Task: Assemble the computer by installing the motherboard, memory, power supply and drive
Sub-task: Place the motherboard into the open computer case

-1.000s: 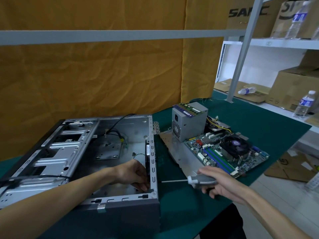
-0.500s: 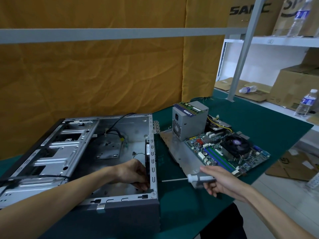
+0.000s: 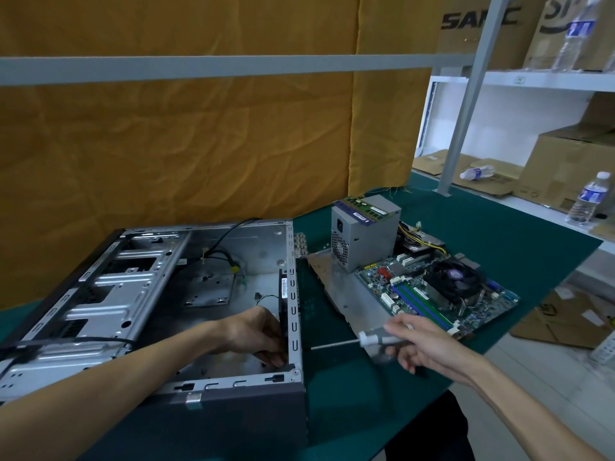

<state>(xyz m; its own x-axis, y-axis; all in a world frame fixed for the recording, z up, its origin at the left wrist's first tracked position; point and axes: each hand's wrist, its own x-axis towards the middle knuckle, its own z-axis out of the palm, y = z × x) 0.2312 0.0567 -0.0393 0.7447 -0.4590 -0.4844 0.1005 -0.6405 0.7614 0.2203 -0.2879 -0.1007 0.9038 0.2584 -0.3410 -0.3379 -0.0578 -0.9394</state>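
Inside the open computer case [image 3: 159,294], the left hand [image 3: 256,334] grips a black part against the case's right wall, while just right of the case the right hand [image 3: 422,344] holds a screwdriver [image 3: 362,341] level, tip towards that wall; motherboard [image 3: 432,291] and power supply [image 3: 362,234] lie further right, and a box [image 3: 479,21] beyond reads "SA".

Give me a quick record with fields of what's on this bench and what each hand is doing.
case: open computer case lying on the green mat, no board inside
left hand: left hand inside the case, gripping a black part at its right wall
right hand: right hand holding a screwdriver, tip pointing at the case wall
waiting parts: motherboard and power supply on the mat
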